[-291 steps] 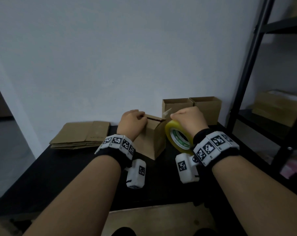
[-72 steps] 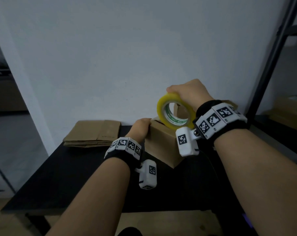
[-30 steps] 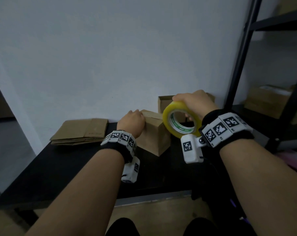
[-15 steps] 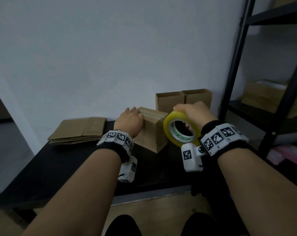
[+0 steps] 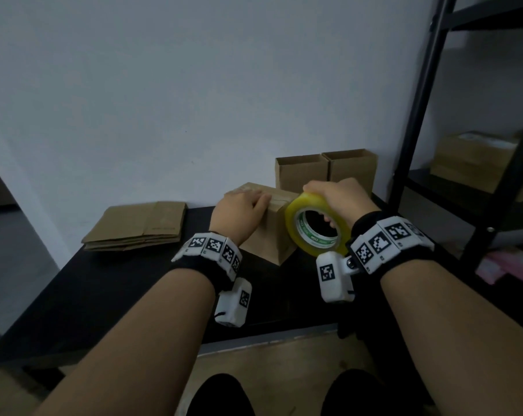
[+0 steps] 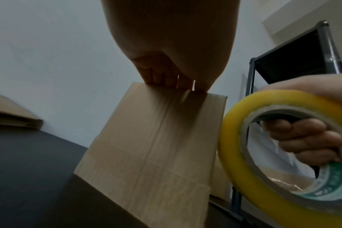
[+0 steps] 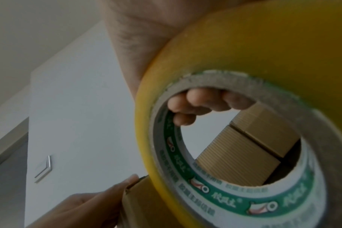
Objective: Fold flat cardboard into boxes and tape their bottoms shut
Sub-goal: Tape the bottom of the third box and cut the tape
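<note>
A folded brown cardboard box (image 5: 269,232) stands on the black table (image 5: 104,292), closed flaps up. My left hand (image 5: 242,207) lies flat across its top, fingers straight, pressing the flaps; the left wrist view shows the fingertips (image 6: 166,78) on the box's (image 6: 152,146) upper edge. My right hand (image 5: 338,196) grips a yellow tape roll (image 5: 315,228) with fingers hooked through its core. The roll rests against the box's right top corner. In the right wrist view the tape roll (image 7: 254,77) fills the frame, with the box (image 7: 139,200) and left hand (image 7: 88,205) at lower left.
A stack of flat cardboard blanks (image 5: 137,225) lies at the table's far left. Two open-topped boxes (image 5: 326,172) stand against the wall behind the tape. A black metal shelf rack (image 5: 419,115) holding cardboard boxes (image 5: 476,157) stands on the right.
The right hand has brought the tape roll down from above the box to its right top corner. The left hand's fingers have flattened across the box top.
</note>
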`<state>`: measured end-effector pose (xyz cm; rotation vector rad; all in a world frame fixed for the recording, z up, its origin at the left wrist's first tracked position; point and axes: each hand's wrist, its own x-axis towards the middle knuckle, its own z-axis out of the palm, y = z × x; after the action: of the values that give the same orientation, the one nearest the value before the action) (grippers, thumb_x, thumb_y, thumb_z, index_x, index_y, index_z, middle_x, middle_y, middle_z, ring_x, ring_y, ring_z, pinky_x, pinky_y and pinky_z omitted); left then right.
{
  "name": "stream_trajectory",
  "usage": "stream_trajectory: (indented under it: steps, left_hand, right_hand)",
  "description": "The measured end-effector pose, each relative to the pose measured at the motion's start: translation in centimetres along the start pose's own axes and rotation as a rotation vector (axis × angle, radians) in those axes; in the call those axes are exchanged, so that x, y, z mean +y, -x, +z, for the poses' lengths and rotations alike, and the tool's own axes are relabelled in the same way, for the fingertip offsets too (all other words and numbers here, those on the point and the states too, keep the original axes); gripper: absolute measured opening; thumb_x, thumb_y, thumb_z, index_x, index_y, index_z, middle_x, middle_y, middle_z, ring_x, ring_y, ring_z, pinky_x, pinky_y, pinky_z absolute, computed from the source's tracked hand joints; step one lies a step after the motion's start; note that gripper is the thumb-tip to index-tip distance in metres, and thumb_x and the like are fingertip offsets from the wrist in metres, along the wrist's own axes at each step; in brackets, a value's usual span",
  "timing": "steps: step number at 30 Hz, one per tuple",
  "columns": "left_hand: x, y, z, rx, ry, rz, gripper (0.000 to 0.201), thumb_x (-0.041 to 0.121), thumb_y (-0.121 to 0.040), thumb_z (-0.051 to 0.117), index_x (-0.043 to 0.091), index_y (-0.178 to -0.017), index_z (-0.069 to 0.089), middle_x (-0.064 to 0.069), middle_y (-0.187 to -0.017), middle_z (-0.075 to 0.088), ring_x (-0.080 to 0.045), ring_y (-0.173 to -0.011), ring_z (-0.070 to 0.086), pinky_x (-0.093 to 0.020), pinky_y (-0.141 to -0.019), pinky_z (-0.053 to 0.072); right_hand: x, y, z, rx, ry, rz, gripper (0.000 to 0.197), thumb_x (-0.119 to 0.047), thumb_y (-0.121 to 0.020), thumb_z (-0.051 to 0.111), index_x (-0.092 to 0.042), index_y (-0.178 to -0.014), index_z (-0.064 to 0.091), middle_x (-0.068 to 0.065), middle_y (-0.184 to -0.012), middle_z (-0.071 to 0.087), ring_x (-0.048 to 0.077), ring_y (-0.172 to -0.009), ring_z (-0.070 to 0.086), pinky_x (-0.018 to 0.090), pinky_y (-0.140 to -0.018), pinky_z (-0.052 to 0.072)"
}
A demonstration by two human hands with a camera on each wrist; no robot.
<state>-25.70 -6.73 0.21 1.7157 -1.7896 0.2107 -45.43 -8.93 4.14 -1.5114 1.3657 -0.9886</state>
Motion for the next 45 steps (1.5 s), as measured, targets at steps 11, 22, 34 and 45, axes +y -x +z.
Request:
stream_trajectory:
  steps: [11, 22, 34, 45]
  left_hand:
    - [0.6, -0.5, -0.4, -0.135, 0.305, -0.072, 0.030, 0.041, -0.093, 0.055, 0.027, -0.114, 0.072, 0.008, -0.124, 0.065, -0.010, -0.119, 0.056, -0.027, -0.103, 0.040]
    - [0.5, -2.8, -1.8, -0.069, -0.292, -0.032, 0.039, 0.045, -0.089, 0.044, 0.021, -0.087, 0.074, -0.002, -0.094, 0.064, -0.022, -0.087, 0.061, -0.029, -0.068, 0.046]
    - [-1.7, -5.1, -0.4, -0.424, -0.295, -0.172, 0.042, 0.032, -0.100, 0.024, 0.017, -0.134, 0.043, -0.009, -0.140, 0.046, -0.030, -0.126, 0.043, -0.043, -0.105, 0.032]
    - [-1.5, -5.3, -0.4, -0.488, -0.369, -0.236, 0.050, 0.035, -0.099, 0.022, 0.013, -0.142, 0.037, -0.010, -0.147, 0.036, -0.031, -0.136, 0.031, -0.051, -0.112, 0.023]
  right_hand:
    - [0.4, -0.4, 0.3, 0.014, -0.044, -0.009, 0.036, -0.038, -0.079, 0.069, -0.001, -0.081, 0.069, 0.010, -0.059, 0.059, 0.021, -0.051, 0.055, 0.026, -0.049, 0.045]
    - [-0.1, -2.6, 1.4, -0.113, -0.095, 0.004, 0.050, -0.050, -0.076, 0.075, -0.004, -0.097, 0.071, 0.014, -0.084, 0.072, 0.026, -0.075, 0.070, 0.034, -0.072, 0.057]
    - [1.7, -4.9, 1.9, -0.196, -0.141, 0.012, 0.046, -0.057, -0.079, 0.070, -0.014, -0.097, 0.070, 0.005, -0.088, 0.075, 0.019, -0.083, 0.072, 0.028, -0.070, 0.053]
    - [2.3, -5.3, 3.1, -0.215, 0.217, -0.190, 0.062, -0.056, -0.080, 0.067, 0.005, -0.090, 0.071, 0.018, -0.084, 0.068, 0.028, -0.081, 0.066, 0.032, -0.069, 0.046]
